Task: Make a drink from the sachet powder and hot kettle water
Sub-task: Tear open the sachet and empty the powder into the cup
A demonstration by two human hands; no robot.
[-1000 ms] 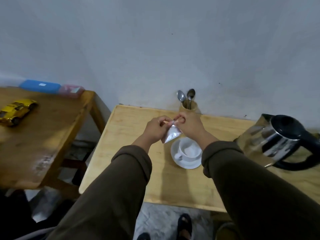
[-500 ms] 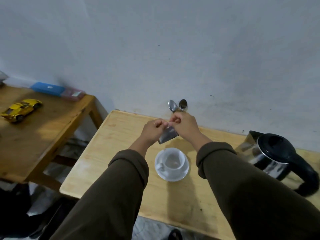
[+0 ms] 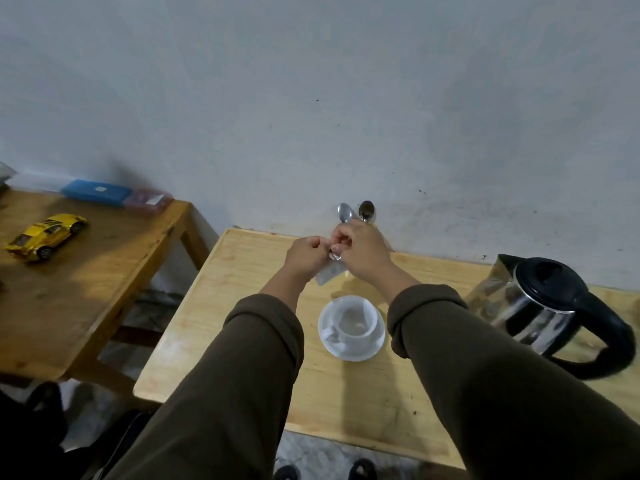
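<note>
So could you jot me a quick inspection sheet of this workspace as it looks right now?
Surface: light wooden table against a grey wall, a few dark specks near its front edge.
Job's things: silver sachet held over the table; white cup on a saucer, no water in it; steel kettle with black lid and handle to the right; two spoons upright behind the hands.
Clutter: on a darker side table, a yellow toy car, a blue box and a pink box.
Grips: left hand and right hand both pinch the sachet's top.
Cables: nothing seen.
Surroundings: the person's feet below the table edge.
</note>
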